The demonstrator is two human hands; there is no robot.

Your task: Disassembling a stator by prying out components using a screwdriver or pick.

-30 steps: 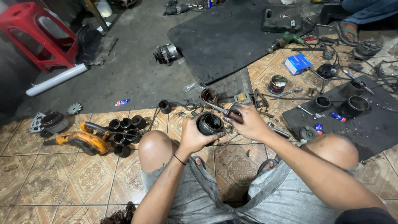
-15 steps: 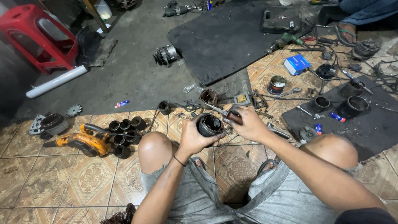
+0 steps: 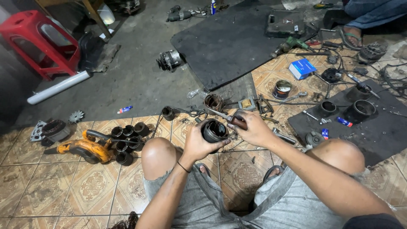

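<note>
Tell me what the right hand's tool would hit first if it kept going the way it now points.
The right hand holds a brown-handled tool pointing up-left. Straight on, it likely meets the copper coil ring on the floor first, though depth is unclear; the left hand holds the black cylinder below that line.

From my remote feed: a blue-and-white cardboard box (image 3: 302, 68) lies on the tiled floor (image 3: 63, 191) just beside a round tin (image 3: 282, 89). Small blue-and-red tubes lie about: one (image 3: 124, 110) on the concrete, two (image 3: 344, 122) (image 3: 324, 133) on the dark mat (image 3: 381, 131).

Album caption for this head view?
Left hand grips a black cylindrical housing; right hand works a screwdriver inside.
</note>
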